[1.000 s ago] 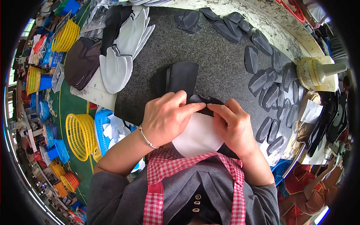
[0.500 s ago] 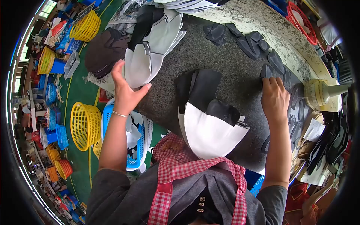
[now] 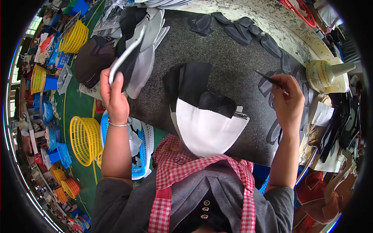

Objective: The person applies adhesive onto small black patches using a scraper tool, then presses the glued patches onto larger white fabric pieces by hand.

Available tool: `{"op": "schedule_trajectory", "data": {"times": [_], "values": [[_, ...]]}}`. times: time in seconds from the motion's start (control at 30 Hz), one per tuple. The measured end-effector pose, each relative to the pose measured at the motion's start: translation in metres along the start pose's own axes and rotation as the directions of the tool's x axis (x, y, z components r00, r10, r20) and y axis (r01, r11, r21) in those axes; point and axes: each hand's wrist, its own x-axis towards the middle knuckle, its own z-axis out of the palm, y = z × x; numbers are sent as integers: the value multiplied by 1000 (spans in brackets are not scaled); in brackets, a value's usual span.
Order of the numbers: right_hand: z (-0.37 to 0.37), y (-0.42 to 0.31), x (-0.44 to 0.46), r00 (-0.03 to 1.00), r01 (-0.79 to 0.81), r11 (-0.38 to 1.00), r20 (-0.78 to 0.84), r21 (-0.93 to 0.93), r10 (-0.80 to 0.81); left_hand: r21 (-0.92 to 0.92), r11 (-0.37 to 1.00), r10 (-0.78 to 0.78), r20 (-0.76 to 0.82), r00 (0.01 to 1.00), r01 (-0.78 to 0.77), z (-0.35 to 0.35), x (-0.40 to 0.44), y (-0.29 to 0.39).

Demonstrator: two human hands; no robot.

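Note:
My left hand [image 3: 114, 99] pinches a white curved shoe-upper piece [image 3: 127, 55] between thumb and fingers, tilted up on its edge. Behind it a fanned stack of white and grey pieces [image 3: 144, 64] lies at the table's left. Over the right side, my right hand [image 3: 288, 103] grips a thin dark oval piece [image 3: 265, 75], seen nearly edge-on. Similar dark pieces [image 3: 237, 33] lie in a row along the far and right edges. Close to my body sits an overlapping pile of black-and-white upper pieces [image 3: 206, 128]; neither hand touches it.
A dark speckled table [image 3: 155, 97] spreads before me. A pale bottle with a nozzle [image 3: 320, 75] stands at the right edge. Dark brown pieces [image 3: 91, 64] are stacked at the left. Yellow basket [image 3: 83, 141] and blue basket [image 3: 145, 155] stand below the table's left side.
My left hand has closed on a white piece and tilted it up from the stack. My right hand has lifted a dark piece off the table. The view has shifted slightly.

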Motion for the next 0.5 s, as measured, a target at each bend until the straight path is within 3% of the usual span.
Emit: {"op": "schedule_trajectory", "data": {"times": [0.03,0.07,0.1,0.13,0.2,0.23,0.27,0.33,0.37,0.43,0.5], "values": [[-3,-1,-5,1000,-30,997,-3,67,31,22,999,44,-7,999,-44,9,0,1],[-7,-1,-9,998,-59,989,-3,133,60,231,950,214,-2,977,-208,19,-3,7],[-10,-1,-13,996,-84,976,-2,201,86,426,832,377,38,925,-356,27,-7,12],[-10,0,-16,994,-84,939,-38,332,102,577,621,517,207,831,-530,31,-15,23],[-15,-7,-23,990,-72,924,-86,374,112,279,505,656,492,573,-817,57,-24,42],[-18,-10,-26,987,-65,916,-109,395,117,185,467,576,677,457,-864,68,-36,61],[-18,-8,-30,985,-40,895,-134,445,111,108,465,546,746,381,-879,81,-50,73],[-17,-10,-38,981,-86,824,-96,560,168,46,634,433,806,404,-772,99,-86,72],[-15,-12,-43,978,-111,782,-74,613,196,8,679,374,857,355,-734,97,-97,65],[-6,-12,-55,978,-173,670,48,722,201,-1,852,238,891,387,-524,99,-84,66],[6,-19,-65,956,-295,609,221,736,194,150,989,-121,792,598,2,98,-72,76]]}}
